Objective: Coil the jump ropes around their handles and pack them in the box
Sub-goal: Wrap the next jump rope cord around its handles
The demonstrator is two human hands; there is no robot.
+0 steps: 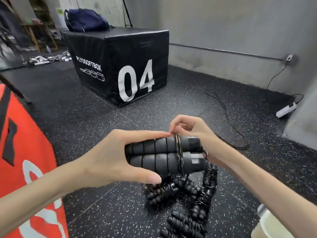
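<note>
A person's left hand (109,158) grasps 2 black foam handles (164,156) side by side at frame centre, thumb below and fingers over the top, while the right hand (192,133) pinches the thin rope (178,152) at the handles' 12 o'clock edge, where 2 or 3 turns circle the pair near their capped ends. The handles' long axis runs from 9 o'clock to 3 o'clock, caps pointing toward the right hand, which is the nearer to the wrapped section; the next turn looks set to pass over the top and down the near side. The loose length of rope (229,124) trails across the speckled floor (85,117) toward 2 o'clock. Below, at 6 o'clock, lies a heap of already coiled jump ropes (185,200), at least 4, though the count is uncertain. A black plyo box (120,66) marked 04 stands at 11 o'clock, a red one (25,152) at 8 o'clock. The packing box cannot be identified.
</note>
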